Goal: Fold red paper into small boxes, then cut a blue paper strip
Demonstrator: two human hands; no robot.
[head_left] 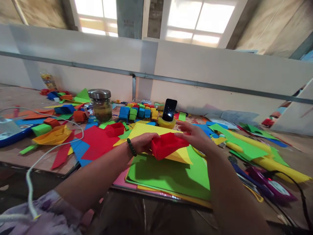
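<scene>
A folded red paper box (166,147) is held up between my two hands, its open side facing upward. My left hand (146,142) pinches its left end, with a dark beaded bracelet on the wrist. Around its right end my right hand (193,133) is curled, the fingers partly blurred and the thumb hidden. Below the box lie a yellow sheet (183,156) and a stack of green sheets (168,179).
A glass jar with a metal lid (99,104) stands behind on the left. Small folded paper blocks (133,113) and a phone (169,110) on a yellow holder are at the back. A purple glue gun (274,186) with a cable lies right, a white cable (49,153) left.
</scene>
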